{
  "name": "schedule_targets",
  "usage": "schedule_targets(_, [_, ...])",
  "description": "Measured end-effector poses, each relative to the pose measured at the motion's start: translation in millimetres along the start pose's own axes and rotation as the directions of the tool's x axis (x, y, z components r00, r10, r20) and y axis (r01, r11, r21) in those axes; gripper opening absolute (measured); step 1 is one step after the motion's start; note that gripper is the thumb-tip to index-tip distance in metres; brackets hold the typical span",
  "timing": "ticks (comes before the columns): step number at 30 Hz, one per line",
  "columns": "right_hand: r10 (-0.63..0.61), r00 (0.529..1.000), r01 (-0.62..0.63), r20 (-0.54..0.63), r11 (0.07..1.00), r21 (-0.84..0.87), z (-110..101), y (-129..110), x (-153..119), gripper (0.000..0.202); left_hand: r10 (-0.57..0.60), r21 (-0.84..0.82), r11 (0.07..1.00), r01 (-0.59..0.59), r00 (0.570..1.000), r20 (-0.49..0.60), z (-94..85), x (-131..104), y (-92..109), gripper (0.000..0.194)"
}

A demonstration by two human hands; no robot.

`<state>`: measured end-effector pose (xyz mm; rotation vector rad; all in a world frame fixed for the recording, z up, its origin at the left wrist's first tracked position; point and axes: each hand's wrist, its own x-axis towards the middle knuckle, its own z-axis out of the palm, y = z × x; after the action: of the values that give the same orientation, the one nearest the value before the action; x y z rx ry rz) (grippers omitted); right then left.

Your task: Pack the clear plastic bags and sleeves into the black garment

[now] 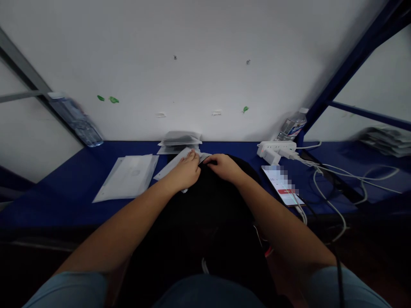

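My left hand (189,169) lies over a whitish plastic bag (171,166), its fingers close together on the bag's right part. Close by on the right, my right hand (223,166) has its thumb and fingertips pinched at a small greyish edge (204,157) beside a black cloth-like surface (221,192). What exactly it grips is too small to make out. Behind the hands, a small stack of translucent bags (180,140) leans near the wall. More flat translucent bags (130,175) lie on the blue desk (105,164) to the left.
A large clear bottle (77,119) stands at the left by the wall, a smaller one (293,125) at the right. Near it are a white power strip (276,147), a lit phone (282,186) and loose white cables (337,171). Grey packets (387,141) lie far right.
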<state>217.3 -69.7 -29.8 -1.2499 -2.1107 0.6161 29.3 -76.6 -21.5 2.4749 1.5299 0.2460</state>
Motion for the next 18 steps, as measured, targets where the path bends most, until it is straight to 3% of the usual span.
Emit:
schedule_targets(5, [0.008, 0.986, -0.013, -0.169, 0.999, -0.029, 10, 4, 2, 0.021, -0.063, -0.032, 0.998, 0.062, 0.998, -0.025, -0.1, 1, 4, 0.061])
schedule_targets(8, [0.169, 0.948, -0.181, -0.271, 0.983, -0.020, -7, 6, -7, 0.019, -0.076, -0.052, 0.996, 0.073, 0.996, -0.052, 0.4, 1, 5, 0.058])
schedule_targets(9, [0.233, 0.950, -0.238, -0.206, 0.971, -0.003, -15, 5, -11, 0.020, -0.080, -0.057, 0.995, 0.076, 0.995, -0.062, 0.7, 1, 5, 0.058])
schedule_targets(11, [0.325, 0.945, -0.327, 0.038, 0.942, 0.076, -31, 2, -17, 0.025, -0.092, -0.063, 0.994, 0.087, 0.993, -0.070, 1.0, 1, 5, 0.059])
schedule_targets(14, [0.301, 0.863, -0.410, 0.407, 0.886, 0.214, -45, -6, -23, 0.033, -0.100, -0.070, 0.993, 0.096, 0.994, -0.053, 0.3, 0, 5, 0.060])
schedule_targets(16, [0.243, 0.833, -0.425, 0.497, 0.856, 0.294, -46, -10, -23, 0.033, -0.103, -0.068, 0.993, 0.100, 0.994, -0.043, -1.3, 0, 7, 0.060])
schedule_targets(18, [0.246, 0.848, -0.449, 0.470, 0.804, 0.389, -41, -12, -22, 0.031, -0.110, -0.064, 0.992, 0.108, 0.993, -0.033, -3.1, -1, 9, 0.060])
